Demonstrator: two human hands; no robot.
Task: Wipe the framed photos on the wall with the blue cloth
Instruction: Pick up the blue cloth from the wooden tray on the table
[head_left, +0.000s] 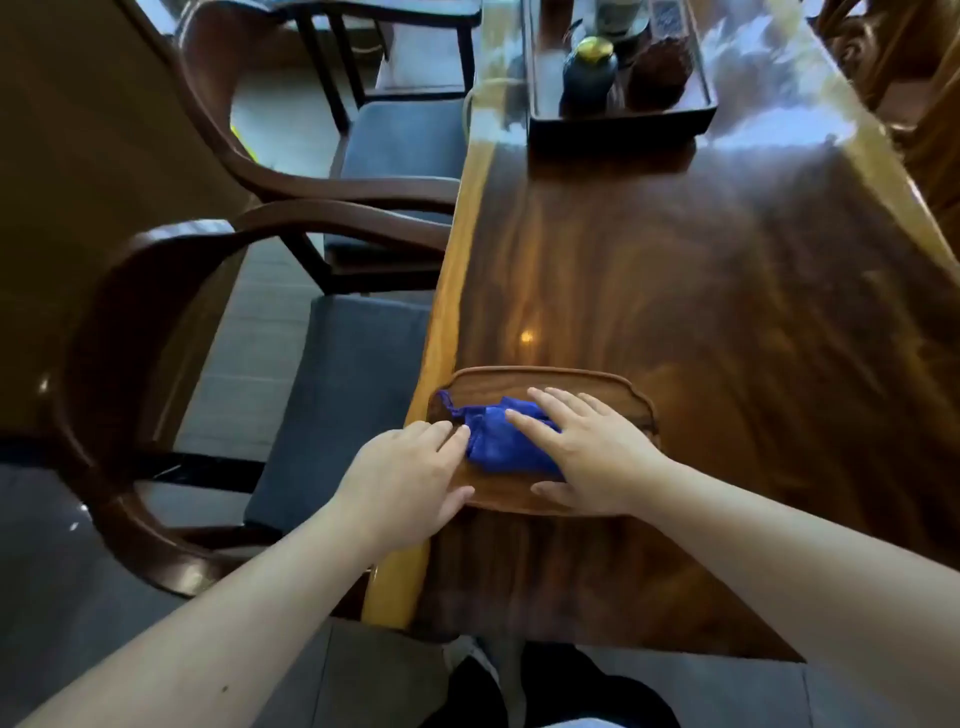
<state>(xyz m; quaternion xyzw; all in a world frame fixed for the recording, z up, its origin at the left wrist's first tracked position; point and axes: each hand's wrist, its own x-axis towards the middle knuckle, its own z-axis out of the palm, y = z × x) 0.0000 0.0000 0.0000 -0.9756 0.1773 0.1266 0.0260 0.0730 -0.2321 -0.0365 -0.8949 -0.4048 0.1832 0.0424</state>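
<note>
A crumpled blue cloth (498, 441) lies in a shallow wooden tray (613, 387) at the near left edge of a long glossy wooden table (727, 291). My right hand (587, 457) rests flat over the cloth's right part, fingers spread, thumb on the tray's near rim. My left hand (410, 478) lies at the tray's left end, fingertips touching the cloth's left side, fingers apart. Neither hand has closed around the cloth. No framed photos or wall are in view.
A dark rectangular tray (540, 122) holding a dark jar with a gold top (589, 73) and other vessels sits at the table's far end. Two wooden armchairs with grey cushions (343, 405) (405, 140) stand along the table's left side. Grey floor lies below.
</note>
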